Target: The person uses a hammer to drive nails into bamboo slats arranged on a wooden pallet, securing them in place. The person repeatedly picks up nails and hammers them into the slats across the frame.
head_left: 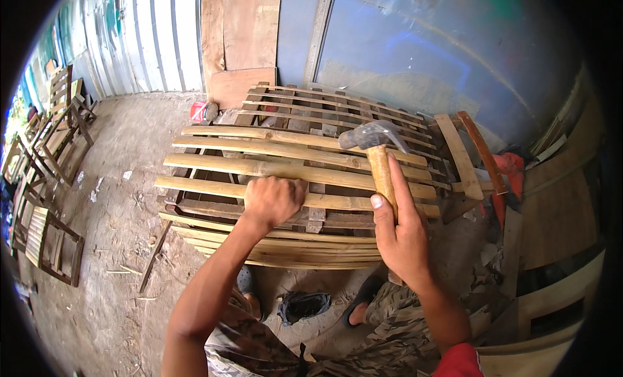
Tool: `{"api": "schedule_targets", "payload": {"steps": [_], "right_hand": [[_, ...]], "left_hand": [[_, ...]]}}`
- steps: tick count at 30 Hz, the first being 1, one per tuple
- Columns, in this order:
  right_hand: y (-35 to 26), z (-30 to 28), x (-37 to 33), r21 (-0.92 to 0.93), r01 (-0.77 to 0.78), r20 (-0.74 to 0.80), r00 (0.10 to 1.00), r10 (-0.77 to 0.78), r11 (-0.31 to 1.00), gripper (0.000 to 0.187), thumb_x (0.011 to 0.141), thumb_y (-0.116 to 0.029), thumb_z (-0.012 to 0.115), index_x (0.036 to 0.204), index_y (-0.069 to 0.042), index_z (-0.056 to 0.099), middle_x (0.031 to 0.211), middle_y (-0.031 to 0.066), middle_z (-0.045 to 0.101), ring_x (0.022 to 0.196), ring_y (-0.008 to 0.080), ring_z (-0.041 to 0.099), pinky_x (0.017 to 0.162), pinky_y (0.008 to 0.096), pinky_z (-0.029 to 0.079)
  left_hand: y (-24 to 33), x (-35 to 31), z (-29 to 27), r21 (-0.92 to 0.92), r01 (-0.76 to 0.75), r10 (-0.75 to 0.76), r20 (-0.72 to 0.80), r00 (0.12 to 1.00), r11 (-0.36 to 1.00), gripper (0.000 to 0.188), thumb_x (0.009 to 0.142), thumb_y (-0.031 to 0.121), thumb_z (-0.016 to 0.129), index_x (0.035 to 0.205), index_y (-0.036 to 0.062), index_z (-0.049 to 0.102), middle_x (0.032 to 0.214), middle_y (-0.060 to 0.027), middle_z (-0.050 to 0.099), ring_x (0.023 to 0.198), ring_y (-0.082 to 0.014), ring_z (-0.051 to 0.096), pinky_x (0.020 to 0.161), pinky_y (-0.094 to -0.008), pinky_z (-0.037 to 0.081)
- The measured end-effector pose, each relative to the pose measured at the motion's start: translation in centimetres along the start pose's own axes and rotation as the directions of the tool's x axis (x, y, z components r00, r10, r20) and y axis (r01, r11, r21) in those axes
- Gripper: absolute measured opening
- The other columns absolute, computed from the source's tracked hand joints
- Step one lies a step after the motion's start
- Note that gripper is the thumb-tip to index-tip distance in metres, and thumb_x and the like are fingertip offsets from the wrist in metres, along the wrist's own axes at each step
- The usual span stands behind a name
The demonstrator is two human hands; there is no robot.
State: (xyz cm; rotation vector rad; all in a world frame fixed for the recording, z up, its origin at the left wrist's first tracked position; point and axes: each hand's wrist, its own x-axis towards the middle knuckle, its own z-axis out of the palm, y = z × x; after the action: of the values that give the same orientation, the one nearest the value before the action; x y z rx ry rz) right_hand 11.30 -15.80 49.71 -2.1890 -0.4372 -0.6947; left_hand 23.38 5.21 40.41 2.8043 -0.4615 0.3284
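Tan slats [214,164] lie under the closed left hand [274,198], while the right hand [403,239] grips a hammer [381,166]

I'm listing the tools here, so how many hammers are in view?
1: the hammer in the right hand. Any others may be hidden.

Two bare hands show: one left hand [274,198] and one right hand [405,237]. There is one claw hammer with a grey metal head and yellowish wooden handle [381,166]. Four long, pale-yellow bamboo slats [344,176] lie spaced out around the hands; the thin slats bunched along the near edge [292,250] overlap too closely to count. Two dark, rounded shoes [245,281], one crumpled black plastic bag [304,307] and one small red container [198,111] also appear.
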Motion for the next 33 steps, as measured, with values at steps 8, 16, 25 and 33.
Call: {"api": "schedule_targets", "payload": {"steps": [8, 16, 25, 33], "right_hand": [[-0.3, -0.4, -1.0, -0.151, -0.251, 0.357, 0.888, 0.29, 0.956, 0.055, 0.103, -0.016, 0.055, 0.155, -0.007, 0.037, 0.112, 0.0349, 0.065, 0.106, 0.0492, 0.064, 0.089, 0.0439, 0.051], [1.8, 0.2, -0.6, -0.173, -0.055, 0.279, 0.955, 0.103, 0.983, 0.055, 0.103, -0.014, 0.055, 0.154, -0.006, 0.038, 0.084, 0.0297, 0.067, 0.074, 0.0448, 0.068, 0.066, 0.0473, 0.05], [2.3, 1.0, -2.2, -0.205, -0.037, 0.345, 0.932, 0.108, 0.978, 0.058, 0.102, -0.014, 0.056, 0.156, -0.006, 0.035, 0.086, 0.0301, 0.067, 0.073, 0.0448, 0.067, 0.064, 0.0463, 0.052], [2.0, 1.1, -2.1, -0.119, -0.097, 0.252, 0.96, 0.124, 0.988, 0.056, 0.103, -0.015, 0.056, 0.154, -0.006, 0.038, 0.077, 0.0282, 0.065, 0.069, 0.0428, 0.067, 0.064, 0.046, 0.049]], "left_hand": [[0.0, 0.0, 0.1, 0.021, -0.002, 0.002, -0.01, 1.0, 1.0, 0.048, 0.097, 0.037, 0.048, 0.068, 0.0094, 0.074, 0.067, -0.0214, 0.069, 0.064, -0.0406, 0.071, 0.065, -0.0515, 0.059], [0.5, -0.1, -0.9, -0.029, 0.043, -0.041, 0.061, 0.997, 0.999, 0.06, 0.1, 0.042, 0.041, 0.068, 0.0028, 0.073, 0.071, -0.024, 0.07, 0.071, -0.0391, 0.073, 0.074, -0.0484, 0.058], [0.2, 0.0, -0.4, 0.0, 0.006, -0.006, -0.016, 1.0, 1.0, 0.046, 0.096, 0.036, 0.051, 0.068, 0.0087, 0.074, 0.065, -0.0208, 0.069, 0.062, -0.0393, 0.071, 0.065, -0.0488, 0.059], [0.3, -0.2, -0.7, -0.015, 0.049, -0.049, 0.04, 0.998, 0.999, 0.057, 0.098, 0.042, 0.043, 0.069, 0.0044, 0.074, 0.073, -0.0245, 0.071, 0.073, -0.0402, 0.073, 0.076, -0.0485, 0.059]]}}
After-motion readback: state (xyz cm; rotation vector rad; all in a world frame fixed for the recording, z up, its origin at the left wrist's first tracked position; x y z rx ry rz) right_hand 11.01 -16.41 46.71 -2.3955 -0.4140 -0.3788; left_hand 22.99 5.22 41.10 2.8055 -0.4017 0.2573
